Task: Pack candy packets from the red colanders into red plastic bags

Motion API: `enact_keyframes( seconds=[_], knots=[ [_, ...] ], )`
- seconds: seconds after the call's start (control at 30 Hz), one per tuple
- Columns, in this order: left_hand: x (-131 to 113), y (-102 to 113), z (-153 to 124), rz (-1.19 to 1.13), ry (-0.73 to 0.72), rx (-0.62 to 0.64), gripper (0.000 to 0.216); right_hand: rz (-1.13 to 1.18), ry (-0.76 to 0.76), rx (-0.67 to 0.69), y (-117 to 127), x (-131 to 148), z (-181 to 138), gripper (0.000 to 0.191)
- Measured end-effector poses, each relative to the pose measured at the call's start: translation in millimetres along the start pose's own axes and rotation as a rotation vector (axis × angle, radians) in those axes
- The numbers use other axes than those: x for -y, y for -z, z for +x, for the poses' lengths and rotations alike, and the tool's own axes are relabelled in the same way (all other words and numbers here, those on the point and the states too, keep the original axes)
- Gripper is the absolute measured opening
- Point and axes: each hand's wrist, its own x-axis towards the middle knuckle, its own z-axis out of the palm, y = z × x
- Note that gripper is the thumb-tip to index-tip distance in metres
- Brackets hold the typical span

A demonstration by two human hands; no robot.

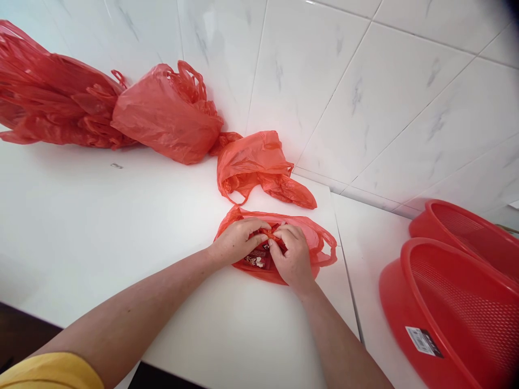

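Note:
A thin red plastic bag [324,237] lies on the white tabletop with its mouth spread and a handle loop to the right. Inside it is a dark red printed packet [257,259] with white lettering. Both my hands reach into the bag's mouth. My left hand [243,237] and my right hand [292,254] meet there, thumbs and fingertips pinched on a twisted bit of orange-red plastic [271,234]. Whether that plastic belongs to an inner bag or to a wrapper I cannot tell, as my fingers partly cover it.
Behind lies a crumpled red bag [255,156]. Further left along the tiled wall [308,70] sit a filled-out red bag [162,119] and a large heap of red bags [57,102]. Two red perforated baskets [391,292] stand at the right, past a seam in the white tabletop [121,216].

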Motion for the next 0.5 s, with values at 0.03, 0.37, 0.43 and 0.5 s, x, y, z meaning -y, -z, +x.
enact_keyframes(
  seconds=[0.03, 0.37, 0.43, 0.5],
  knots=[
    [-1, 0, 0, -0.009, -0.004, 0.003, 0.018, -0.004, -0.001, 0.002, 0, 0, 0, 0.009],
    [2, 3, 2, 0.120, 0.031, 0.007, 0.014, 0.026, -0.063, -0.066, 9, -10, 2, 0.011],
    [3, 3, 3, 0.132, 0.033, 0.008, 0.014, 0.008, -0.122, -0.108, 13, -16, 4, 0.014],
    [3, 4, 3, 0.140, 0.034, 0.009, 0.014, -0.019, -0.187, -0.093, 15, -19, 6, 0.015]
  ],
)
